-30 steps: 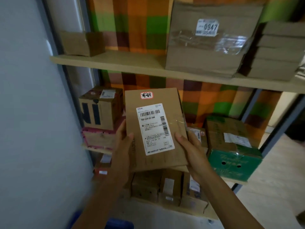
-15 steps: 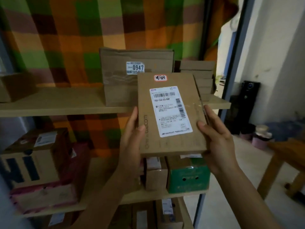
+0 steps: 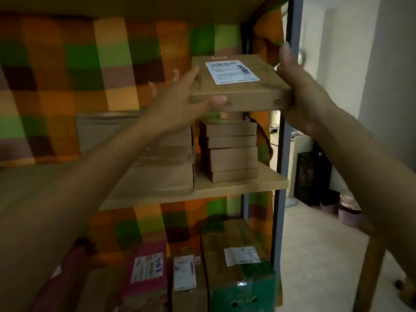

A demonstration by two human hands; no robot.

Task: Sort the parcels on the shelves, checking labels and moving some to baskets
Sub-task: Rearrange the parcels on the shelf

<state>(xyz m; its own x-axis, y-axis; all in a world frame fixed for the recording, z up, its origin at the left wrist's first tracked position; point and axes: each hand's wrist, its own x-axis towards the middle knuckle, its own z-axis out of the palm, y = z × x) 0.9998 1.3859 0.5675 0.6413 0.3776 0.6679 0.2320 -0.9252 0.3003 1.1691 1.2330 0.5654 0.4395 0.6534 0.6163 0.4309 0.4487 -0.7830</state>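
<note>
A checked curtain (image 3: 90, 75) is hanging behind the shelving. A wooden shelf board (image 3: 236, 188) is carrying a wide flat carton (image 3: 168, 176), with a stack of thin brown boxes (image 3: 233, 154) standing just beside it on the right. A green-bottomed box (image 3: 238, 278) is sitting on the shelf below. The parcel (image 3: 238, 91) is being held flat in the air directly above the stack; blur is making it hard to say whether its underside is touching anything. The left hand (image 3: 180, 104) is gripping its near left corner, thumb pressing along the front edge, fingers spreading up the left side. The right hand (image 3: 299, 93) is clasping the right edge, fingers lying together and pointing upward. A white label (image 3: 231, 72) is facing up.
</note>
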